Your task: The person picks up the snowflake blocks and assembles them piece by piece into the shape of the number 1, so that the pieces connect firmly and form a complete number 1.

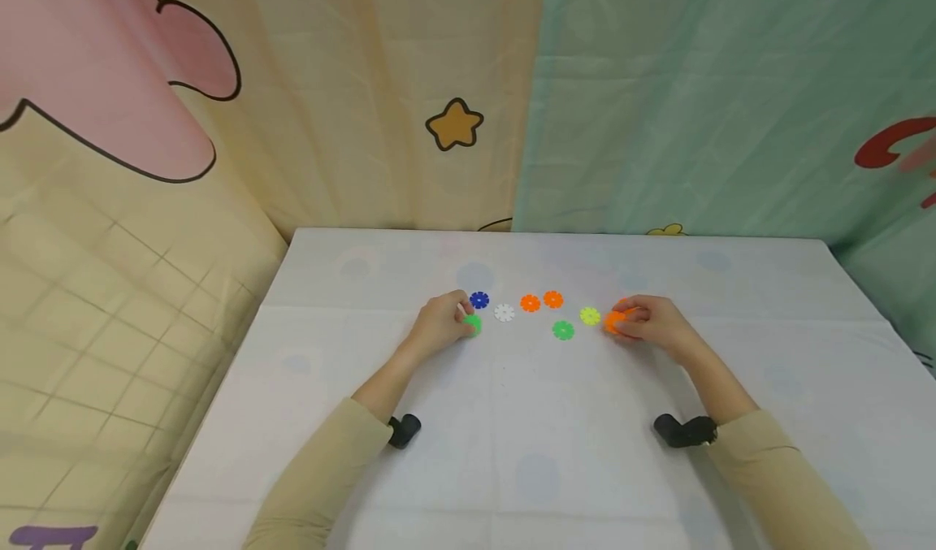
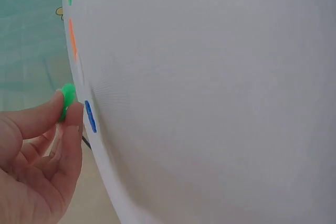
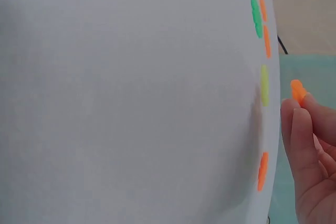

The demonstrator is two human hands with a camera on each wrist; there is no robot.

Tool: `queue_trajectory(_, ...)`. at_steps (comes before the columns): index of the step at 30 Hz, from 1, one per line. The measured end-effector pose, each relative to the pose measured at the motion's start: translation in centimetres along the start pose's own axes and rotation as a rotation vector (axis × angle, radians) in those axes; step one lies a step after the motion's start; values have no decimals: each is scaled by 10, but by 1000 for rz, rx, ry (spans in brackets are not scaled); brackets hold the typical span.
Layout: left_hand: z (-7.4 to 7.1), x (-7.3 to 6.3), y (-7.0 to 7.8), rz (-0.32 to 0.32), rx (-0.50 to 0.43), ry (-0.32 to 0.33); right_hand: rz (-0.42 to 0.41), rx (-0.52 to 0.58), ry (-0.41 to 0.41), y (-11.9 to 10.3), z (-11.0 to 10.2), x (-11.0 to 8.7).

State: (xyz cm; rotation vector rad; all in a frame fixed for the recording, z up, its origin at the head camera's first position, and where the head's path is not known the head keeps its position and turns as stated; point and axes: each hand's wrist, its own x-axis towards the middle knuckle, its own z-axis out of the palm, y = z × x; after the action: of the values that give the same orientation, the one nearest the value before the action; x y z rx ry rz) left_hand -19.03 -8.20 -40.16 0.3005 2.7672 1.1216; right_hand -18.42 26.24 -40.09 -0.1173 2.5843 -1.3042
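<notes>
My left hand (image 1: 442, 322) pinches a green notched plastic disc (image 2: 68, 95) between thumb and fingertips, held up off the table in the left wrist view. Just beyond that hand a blue disc (image 1: 479, 300) lies flat, with a white disc (image 1: 504, 313) to its right. An orange notched disc (image 3: 297, 91) is pinched by my right hand (image 1: 656, 322), raised above the tabletop. Another orange disc (image 3: 263, 171) lies on the table close to this hand, partly hidden by the fingers in the head view. To the hand's left rests a yellow disc (image 1: 590, 316).
Two orange discs (image 1: 530, 303) lie side by side mid-row, and a second green disc (image 1: 563, 331) sits a little nearer. A white cloth (image 1: 497, 452) covers the table. Printed curtains (image 1: 658, 127) hang behind its far edge. Black wrist mounts (image 1: 683, 431) jut inward from both sleeves.
</notes>
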Motion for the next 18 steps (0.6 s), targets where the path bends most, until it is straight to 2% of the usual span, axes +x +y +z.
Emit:
queue_trajectory(7,2,-5,7,41,-46,6,-17,43,-22,-13,10,-3)
queue_trajectory(15,7,-12,17,53,-128,-6,-58,161,-20,-27,23,-10)
queue_trajectory(18,7,-14,20,58,-147,-6,-96,163,-10,-33,29,-14)
